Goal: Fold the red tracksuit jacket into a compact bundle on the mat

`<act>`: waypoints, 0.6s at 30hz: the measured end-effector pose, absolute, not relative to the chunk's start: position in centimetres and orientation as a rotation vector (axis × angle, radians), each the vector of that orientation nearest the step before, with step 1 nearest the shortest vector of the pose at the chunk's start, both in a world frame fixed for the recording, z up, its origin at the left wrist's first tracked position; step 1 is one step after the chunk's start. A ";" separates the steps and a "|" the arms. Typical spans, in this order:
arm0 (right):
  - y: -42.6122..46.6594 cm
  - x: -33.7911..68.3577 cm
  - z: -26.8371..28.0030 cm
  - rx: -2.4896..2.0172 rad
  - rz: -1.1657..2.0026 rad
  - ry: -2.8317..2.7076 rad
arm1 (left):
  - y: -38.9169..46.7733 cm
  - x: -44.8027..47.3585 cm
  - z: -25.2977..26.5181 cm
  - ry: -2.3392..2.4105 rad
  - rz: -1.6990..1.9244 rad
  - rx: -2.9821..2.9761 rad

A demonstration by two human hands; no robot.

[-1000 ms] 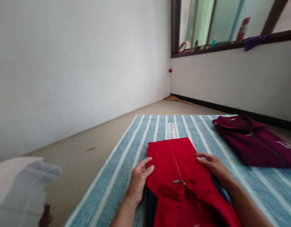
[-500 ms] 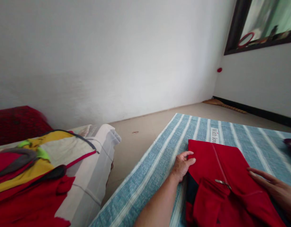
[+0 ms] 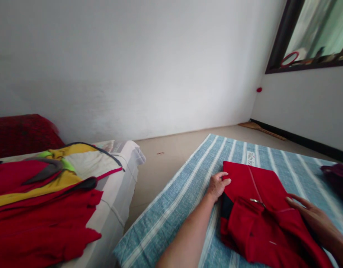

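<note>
A folded red jacket [image 3: 263,186] with a zip and a metal zip pull lies on a blue and white striped cloth. A dark panel shows along its left side, and its lower part is loosely bunched. My left hand [image 3: 217,186] grips the jacket's upper left edge, thumb and finger on the fabric. On the opposite edge, my right hand [image 3: 313,216] rests with fingers stretched out, their tips touching the cloth of the jacket; its thumb cannot be made out.
The striped cloth [image 3: 174,208] bears printed lettering. Dark purple fabric [image 3: 337,178] lies at far right. On a sheeted bed [image 3: 118,208] at left are red garments [image 3: 43,230] and a yellow and grey one [image 3: 85,160]. A broom [image 3: 260,127] lies on the floor by the wall.
The view has shifted a little, showing more of the left bed's garments and the purple fabric. Both hands stay at the jacket's sides; its folded top looks little altered.
</note>
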State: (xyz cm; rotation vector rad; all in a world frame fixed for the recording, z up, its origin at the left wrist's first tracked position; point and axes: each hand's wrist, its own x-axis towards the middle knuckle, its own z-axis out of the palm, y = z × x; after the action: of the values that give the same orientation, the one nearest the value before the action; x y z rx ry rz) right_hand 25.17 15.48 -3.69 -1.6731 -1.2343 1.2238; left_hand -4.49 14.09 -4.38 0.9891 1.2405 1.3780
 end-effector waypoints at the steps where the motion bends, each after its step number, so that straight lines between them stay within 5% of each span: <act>1: 15.4 25.3 -3.9 -1.671 1.294 -1.181 | 14.1 -4.5 -4.4 1.244 1.376 0.999; 7: 15.1 25.4 -4.1 -1.599 1.579 -0.989 | 14.0 -4.5 -4.0 1.250 1.364 1.027; 18: 15.6 23.6 -3.7 -1.405 1.368 -1.026 | 15.1 -5.3 -3.6 1.179 1.370 0.973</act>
State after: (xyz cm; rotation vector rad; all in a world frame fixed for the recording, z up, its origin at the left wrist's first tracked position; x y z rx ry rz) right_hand 23.61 15.57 -3.75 -1.4048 -1.0263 1.3679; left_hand -5.31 15.14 -3.59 0.9728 1.1785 1.3702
